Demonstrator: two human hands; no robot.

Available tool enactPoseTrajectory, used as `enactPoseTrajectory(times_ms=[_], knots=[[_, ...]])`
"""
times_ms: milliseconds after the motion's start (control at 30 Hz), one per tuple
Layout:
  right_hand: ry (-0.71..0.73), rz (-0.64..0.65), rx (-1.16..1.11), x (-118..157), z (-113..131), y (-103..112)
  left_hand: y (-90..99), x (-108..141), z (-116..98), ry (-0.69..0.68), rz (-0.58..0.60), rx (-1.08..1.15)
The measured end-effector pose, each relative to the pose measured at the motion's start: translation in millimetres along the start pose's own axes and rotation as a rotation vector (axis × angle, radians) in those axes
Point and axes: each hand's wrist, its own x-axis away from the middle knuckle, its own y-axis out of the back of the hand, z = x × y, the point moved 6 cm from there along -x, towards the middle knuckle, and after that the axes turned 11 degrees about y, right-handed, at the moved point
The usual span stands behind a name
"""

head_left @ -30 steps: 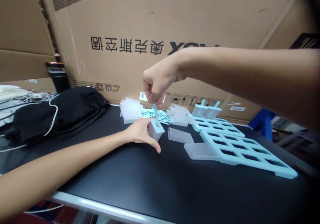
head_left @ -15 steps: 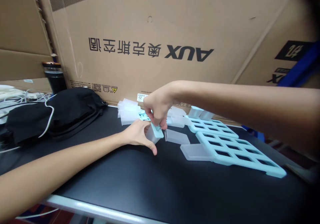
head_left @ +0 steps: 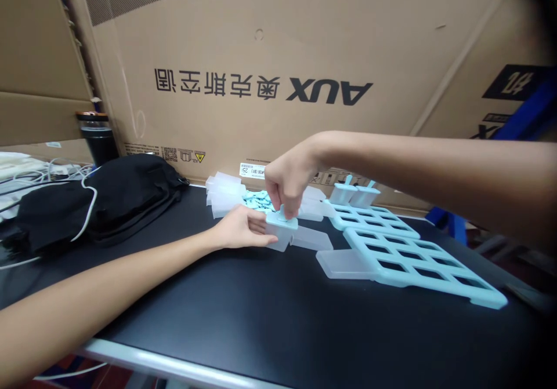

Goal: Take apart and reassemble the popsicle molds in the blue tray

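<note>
My left hand (head_left: 243,228) grips the side of a translucent mould (head_left: 279,239) that has a light blue lid (head_left: 282,221). From above, my right hand (head_left: 289,186) pinches the small blue stick on that lid. Loose blue pieces (head_left: 259,199) lie in a pile just behind. Translucent moulds (head_left: 224,193) are stacked to the left of the pile, and more (head_left: 311,206) lie to its right. Two light blue frames with rectangular openings, a rear one (head_left: 369,220) and a front one (head_left: 418,261), rest on the right; two lidded moulds with sticks (head_left: 344,193) stand in the rear one.
One translucent mould (head_left: 311,239) lies beside the held one, and another (head_left: 346,264) touches the front frame. A black bag (head_left: 130,195), white cables (head_left: 56,171) and a dark bottle (head_left: 99,140) are at the left. A large cardboard box (head_left: 261,41) stands behind the black table (head_left: 243,319).
Both hands have moved slightly right with the mould. The left fingers have closed more around it. More of the blue pile and the two lidded moulds now shows.
</note>
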Motion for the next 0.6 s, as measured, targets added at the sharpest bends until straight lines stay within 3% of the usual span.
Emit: enactPoseTrajectory(times_ms=[133,400,500,600], knots=[[-0.065,-0.004,0.042,0,-6,-4,-1.9,-2,5,0.026,0.015,-0.02],[0.079,-0.172,0.25,-5,-11,-4,-2.2,-1,2,0.027,0.098,-0.052],[0.133,-0.154,0.267,1,-21,5,-3.1,0,2,0.049,0.116,-0.128],[0.082,-0.185,0.172,21,-44,22,-0.9,-1,6,0.119,0.081,-0.109]])
